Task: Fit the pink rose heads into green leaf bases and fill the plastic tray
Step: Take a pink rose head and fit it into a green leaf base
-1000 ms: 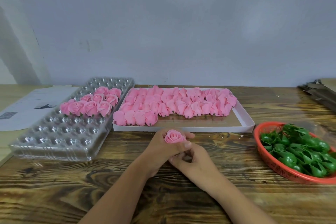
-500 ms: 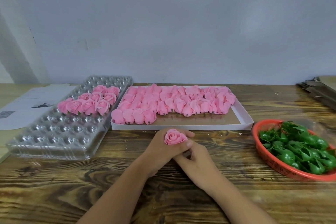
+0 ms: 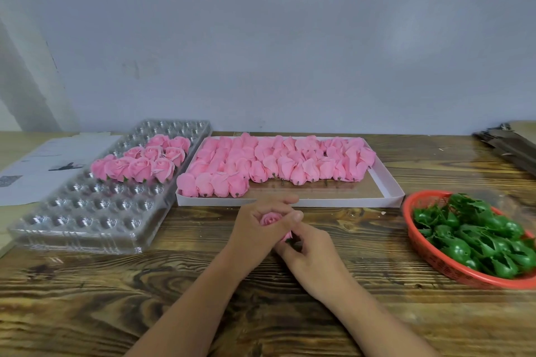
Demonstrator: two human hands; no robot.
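Note:
My left hand [image 3: 258, 229] grips a pink rose head [image 3: 269, 218] in front of the white box, fingers curled round it. Just below and to the right, my right hand [image 3: 311, 252] pinches at the underside of the same rose; whatever it holds there is mostly hidden by fingers. The clear plastic tray [image 3: 87, 220] lies at the left with several finished roses [image 3: 139, 165] in its far rows. A white box [image 3: 388, 191] holds several loose rose heads [image 3: 278, 162]. The red basket [image 3: 420, 243] at the right is full of green leaf bases [image 3: 475, 238].
White paper sheets [image 3: 43, 165] lie at the far left beside the tray. A stack of dark cardboard pieces [image 3: 510, 145] sits at the back right. A grey wall stands behind the wooden table [image 3: 87, 298].
The rose has sunk lower into my left hand, whose fingers now close round it more. My right fingers have shifted under the rose.

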